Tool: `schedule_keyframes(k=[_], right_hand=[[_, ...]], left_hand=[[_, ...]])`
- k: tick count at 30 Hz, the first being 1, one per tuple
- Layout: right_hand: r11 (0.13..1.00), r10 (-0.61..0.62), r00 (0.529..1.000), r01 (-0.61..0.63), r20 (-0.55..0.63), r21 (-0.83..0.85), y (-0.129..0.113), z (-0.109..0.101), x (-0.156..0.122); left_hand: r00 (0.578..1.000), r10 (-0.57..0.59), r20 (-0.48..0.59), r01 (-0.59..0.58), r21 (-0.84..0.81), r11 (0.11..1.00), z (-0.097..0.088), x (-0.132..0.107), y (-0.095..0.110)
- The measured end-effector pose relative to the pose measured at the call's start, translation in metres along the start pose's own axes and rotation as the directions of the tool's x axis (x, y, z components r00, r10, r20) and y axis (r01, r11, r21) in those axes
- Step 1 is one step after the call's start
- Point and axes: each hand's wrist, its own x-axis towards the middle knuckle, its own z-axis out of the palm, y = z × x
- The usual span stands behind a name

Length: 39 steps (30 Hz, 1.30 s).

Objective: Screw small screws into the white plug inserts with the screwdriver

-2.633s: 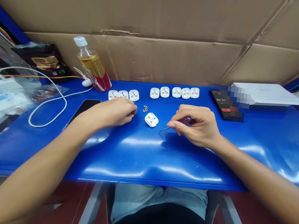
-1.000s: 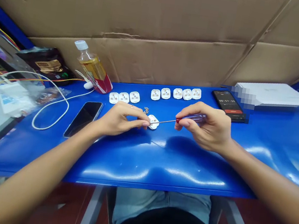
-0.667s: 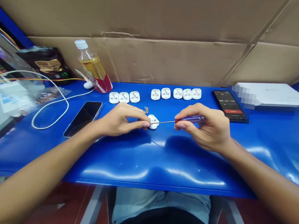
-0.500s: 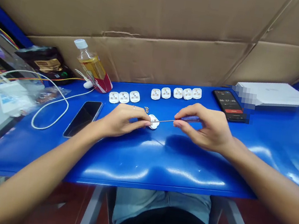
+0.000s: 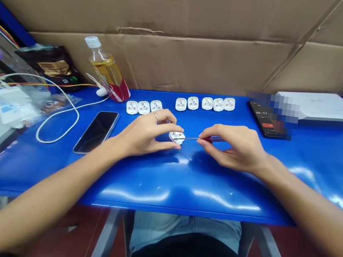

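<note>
My right hand [image 5: 233, 147] pinches a thin screwdriver [image 5: 191, 138] near its reddish, see-through handle. The shaft points left, and its tip touches a small white plastic part [image 5: 177, 137] with metal contacts on its upper face. Around that part curl the thumb and forefinger of my left hand [image 5: 154, 134], one on the near side and one on the far side. A ring shows on one finger of the left hand. Behind my hands, similar white parts stand in two rows, a left row [image 5: 144, 107] and a right row [image 5: 207, 103].
At the left lie a dark phone [image 5: 96, 132], a white cable [image 5: 77, 121] and a tilted drink bottle [image 5: 109, 72]. A phone with a timer [image 5: 264, 121] and a white box [image 5: 323, 106] are at the right. Cardboard [image 5: 205, 34] stands behind the blue tabletop [image 5: 181, 190].
My left thumb and forefinger have parted from a pinch at the screwdriver's tip and now sit around the white part. The screwdriver remains in my right hand. The view has shifted slightly.
</note>
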Motion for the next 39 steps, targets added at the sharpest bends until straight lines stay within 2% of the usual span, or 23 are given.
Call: schedule_keyframes(k=[7,12,20,28,35,39], right_hand=[[0.999,-0.044,0.999,0.044,0.018,0.002,0.0076,0.0033,-0.0006],[0.999,-0.036,0.998,0.036,0.056,-0.004,0.0067,0.0026,0.0007],[0.998,-0.058,0.997,0.058,0.046,0.003,0.0086,0.0032,0.0003],[0.998,-0.062,0.997,0.062,0.042,0.002,0.0083,0.0019,0.0],[0.997,-0.077,0.997,0.076,0.03,0.006,0.0087,0.001,0.0003],[1.0,-0.004,0.997,0.005,0.076,-0.008,0.0074,0.0001,-0.0008]], left_hand=[[0.977,-0.15,0.15,0.163,-0.075,0.984,0.0005,-0.0036,-0.0084],[0.963,-0.216,0.163,0.227,-0.052,0.973,0.0036,-0.0063,-0.0098],[0.952,-0.232,0.202,0.245,-0.041,0.969,0.0048,-0.006,-0.0089],[0.978,-0.167,0.122,0.178,-0.083,0.981,0.0055,-0.0046,-0.0089],[0.983,-0.154,0.102,0.163,-0.079,0.983,0.0058,-0.0045,-0.008],[0.985,-0.144,0.098,0.151,-0.068,0.986,0.0059,-0.0048,-0.0088]])
